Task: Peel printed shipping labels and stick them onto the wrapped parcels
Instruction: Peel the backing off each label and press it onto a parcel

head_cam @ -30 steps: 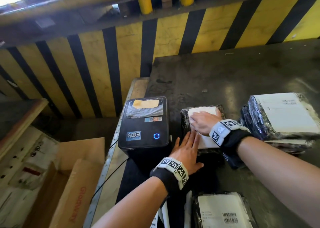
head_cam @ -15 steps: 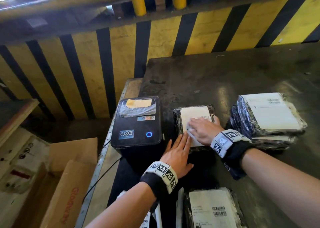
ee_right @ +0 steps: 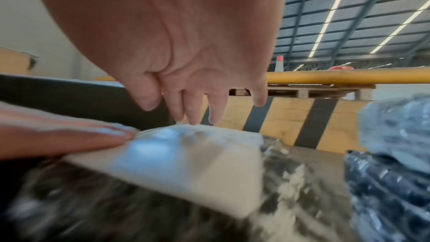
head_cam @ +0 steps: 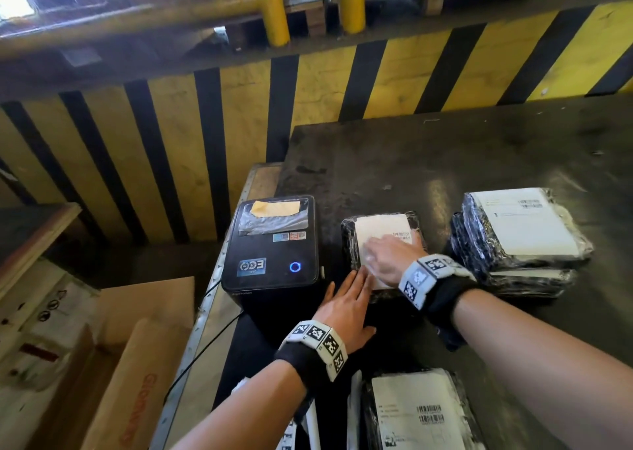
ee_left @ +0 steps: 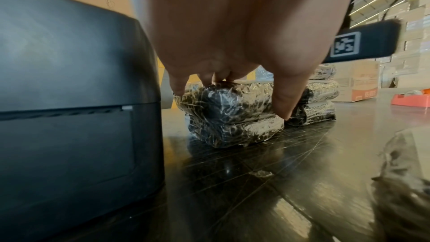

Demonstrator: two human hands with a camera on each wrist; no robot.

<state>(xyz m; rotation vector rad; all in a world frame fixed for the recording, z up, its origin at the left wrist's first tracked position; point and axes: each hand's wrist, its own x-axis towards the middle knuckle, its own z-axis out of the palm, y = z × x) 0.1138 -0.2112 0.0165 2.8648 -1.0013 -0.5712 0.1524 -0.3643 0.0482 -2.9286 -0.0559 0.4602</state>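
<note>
From the head view, the right hand [head_cam: 387, 257] is lying flat, fingers straight, pressing the white shipping label [head_cam: 380, 230] onto the top of a wrapped parcel [head_cam: 349, 240] in the middle of the dark tabletop [head_cam: 445, 162], just right of the black label printer [head_cam: 270, 254]. The left hand [head_cam: 346, 309] is resting open against the parcel's near left corner, fingers extended. A stack of labelled parcels [head_cam: 520, 230] is sitting to the right and another labelled parcel [head_cam: 418, 412] is lying near the bottom edge. From the left wrist, straight fingertips [ee_left: 179, 87] are touching the parcel's upper corner, and a second wrapped bundle is lying beneath it. From the right wrist, blurred fingertips [ee_right: 193, 115] are touching the label's far part, gripping nothing.
</note>
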